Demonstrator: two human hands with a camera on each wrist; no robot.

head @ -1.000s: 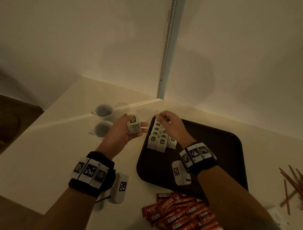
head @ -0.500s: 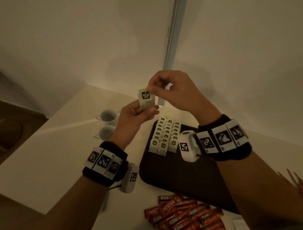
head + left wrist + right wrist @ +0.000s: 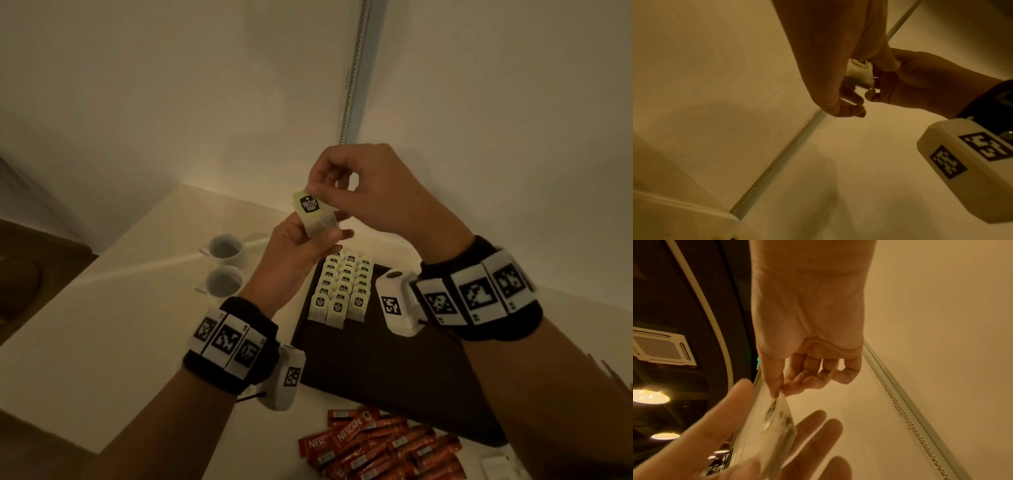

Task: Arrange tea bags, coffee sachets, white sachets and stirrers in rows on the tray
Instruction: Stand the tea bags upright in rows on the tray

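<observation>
Both hands raised above far left corner of tray. Left hand cradles tea bag on loosely curled fingers; right hand pinches its top edge, thumb against forefinger. Three rows of tea bags on tray's far left. Coffee sachets heaped on counter nearby. Two cups left.

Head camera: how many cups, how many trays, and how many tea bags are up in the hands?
Cups: 2
Tray: 1
Tea bag held by the left hand and right hand: 1
Total: 4
</observation>
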